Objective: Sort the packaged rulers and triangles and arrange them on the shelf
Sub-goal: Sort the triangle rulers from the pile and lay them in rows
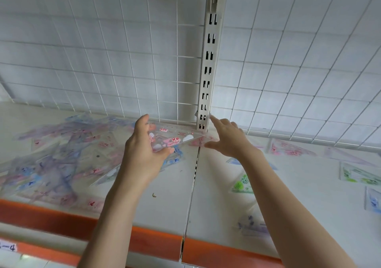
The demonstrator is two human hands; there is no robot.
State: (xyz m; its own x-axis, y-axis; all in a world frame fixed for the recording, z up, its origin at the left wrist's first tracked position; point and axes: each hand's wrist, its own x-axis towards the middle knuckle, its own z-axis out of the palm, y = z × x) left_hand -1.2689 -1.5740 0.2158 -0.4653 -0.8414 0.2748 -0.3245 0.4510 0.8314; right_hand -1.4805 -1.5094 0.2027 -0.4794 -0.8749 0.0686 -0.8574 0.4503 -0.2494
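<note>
The left hand (142, 146) grips a clear packaged triangle (175, 138) with red cartoon prints by its left end, thumb below and fingers curled over the top, holding it above the white shelf (206, 206) near the slotted upright post (206, 72). The right hand (228, 140) holds nothing, fingers spread and fairly straight, at the triangle's right tip; whether they touch is unclear. A jumbled heap of packaged rulers and triangles (55, 160) covers the shelf's left part, while single triangles (290, 150) lie apart on the right, before the wire grid back (123, 61).
</note>
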